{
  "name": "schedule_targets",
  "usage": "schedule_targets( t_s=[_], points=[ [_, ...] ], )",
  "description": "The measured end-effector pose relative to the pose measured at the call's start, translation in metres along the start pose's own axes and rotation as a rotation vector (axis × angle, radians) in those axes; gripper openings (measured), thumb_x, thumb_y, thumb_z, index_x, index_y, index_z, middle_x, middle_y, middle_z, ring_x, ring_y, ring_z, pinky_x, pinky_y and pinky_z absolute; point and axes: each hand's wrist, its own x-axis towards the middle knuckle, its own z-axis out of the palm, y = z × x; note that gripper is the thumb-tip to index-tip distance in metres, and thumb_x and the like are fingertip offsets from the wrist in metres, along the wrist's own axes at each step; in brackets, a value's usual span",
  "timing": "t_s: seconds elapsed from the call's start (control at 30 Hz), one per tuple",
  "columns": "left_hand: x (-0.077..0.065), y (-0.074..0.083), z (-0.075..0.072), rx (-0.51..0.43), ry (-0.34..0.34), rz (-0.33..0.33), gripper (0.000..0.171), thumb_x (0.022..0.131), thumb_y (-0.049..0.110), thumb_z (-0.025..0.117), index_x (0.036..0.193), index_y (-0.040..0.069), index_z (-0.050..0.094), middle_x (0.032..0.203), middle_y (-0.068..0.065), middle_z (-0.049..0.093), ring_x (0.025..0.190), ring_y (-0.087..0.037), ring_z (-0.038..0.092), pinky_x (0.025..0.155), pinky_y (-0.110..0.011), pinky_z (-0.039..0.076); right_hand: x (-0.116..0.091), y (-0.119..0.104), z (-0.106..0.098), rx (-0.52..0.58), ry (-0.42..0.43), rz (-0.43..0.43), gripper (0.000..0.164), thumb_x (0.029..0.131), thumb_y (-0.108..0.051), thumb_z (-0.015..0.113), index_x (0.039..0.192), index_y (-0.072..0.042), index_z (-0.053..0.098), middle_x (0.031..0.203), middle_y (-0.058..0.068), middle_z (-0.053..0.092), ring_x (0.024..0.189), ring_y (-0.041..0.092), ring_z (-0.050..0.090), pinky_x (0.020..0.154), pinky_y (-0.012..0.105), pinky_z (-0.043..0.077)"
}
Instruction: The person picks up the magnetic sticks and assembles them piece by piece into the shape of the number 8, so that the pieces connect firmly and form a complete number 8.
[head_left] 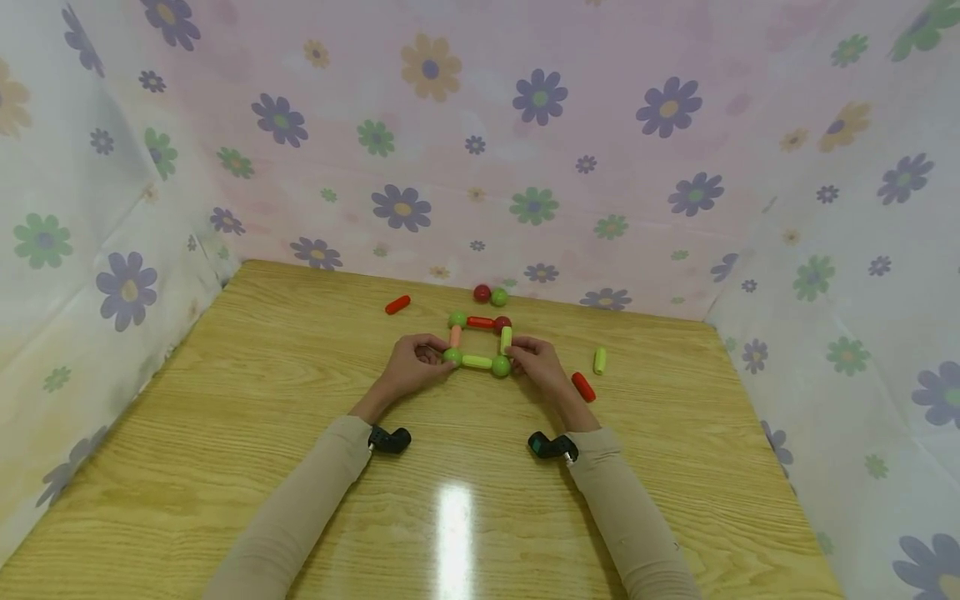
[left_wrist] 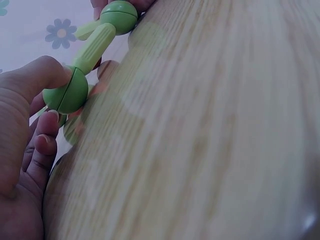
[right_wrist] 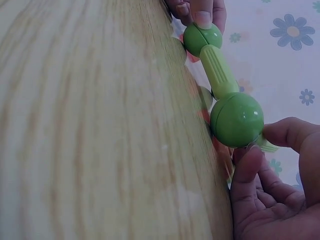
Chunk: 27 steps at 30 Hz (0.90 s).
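A square of rods and balls lies on the table. My left hand (head_left: 412,364) pinches its near-left green ball (left_wrist: 67,92) between thumb and fingers. With thumb and fingertips, my right hand (head_left: 537,364) pinches the light-green rod (head_left: 506,338) on the right side, close to the near-right green ball (right_wrist: 237,120). Another light-green rod (head_left: 477,362) joins these two balls along the near side. An orange rod (head_left: 455,337) forms the left side and a red rod (head_left: 480,322) the far side. At the far corners sit a green ball (head_left: 457,319) and a dark red ball (head_left: 502,322).
Behind the square lie a loose dark red ball (head_left: 482,292) and a green ball (head_left: 499,297), side by side. A red rod (head_left: 397,305) is at the far left. Right of my right hand are a light-green rod (head_left: 600,361) and a red rod (head_left: 583,387). Flowered cloth surrounds the wooden table (head_left: 300,350).
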Motion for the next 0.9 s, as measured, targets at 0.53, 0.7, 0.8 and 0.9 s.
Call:
schedule_targets(
  t_s=[0.53,0.7,0.8,0.9],
  points=[
    [-0.0005,-0.0020,-0.0007,0.001,-0.005,0.006,0.024,0.087,0.000,0.079,0.107,-0.011,0.071,0.094,-0.028,0.068,0.071,-0.023,0.060,0.065,-0.022,0.050,-0.0001,-0.0013,0.0007,-0.034,-0.014,0.009,0.039,0.102,-0.015,0.062,0.134,0.007,0.059,0.085,-0.002,0.063,0.072,0.009,0.057,0.067,0.019,0.051],
    [-0.0003,-0.0017,-0.0007,0.001,-0.003,0.009,0.023,0.087,-0.001,0.079,0.106,-0.012,0.071,0.093,-0.028,0.068,0.070,-0.022,0.059,0.064,-0.021,0.049,0.0010,-0.0027,0.0008,-0.048,-0.010,0.024,0.040,0.102,-0.017,0.062,0.134,0.006,0.060,0.088,-0.001,0.063,0.073,0.009,0.056,0.066,0.020,0.050],
    [-0.0002,-0.0021,-0.0003,0.001,-0.003,0.008,0.023,0.087,0.000,0.079,0.106,-0.012,0.071,0.092,-0.027,0.068,0.069,-0.022,0.058,0.063,-0.021,0.049,0.0020,-0.0027,0.0003,-0.060,-0.011,0.039,0.041,0.102,-0.018,0.062,0.135,0.006,0.059,0.088,-0.001,0.063,0.073,0.009,0.056,0.067,0.019,0.050],
    [0.0002,-0.0025,0.0000,-0.004,-0.003,0.006,0.024,0.087,0.000,0.079,0.106,-0.012,0.071,0.091,-0.028,0.067,0.069,-0.022,0.058,0.063,-0.021,0.049,0.0029,-0.0024,-0.0005,-0.073,-0.013,0.046,0.042,0.102,-0.019,0.061,0.136,0.006,0.059,0.088,0.000,0.063,0.073,0.009,0.056,0.067,0.019,0.049]
  ],
)
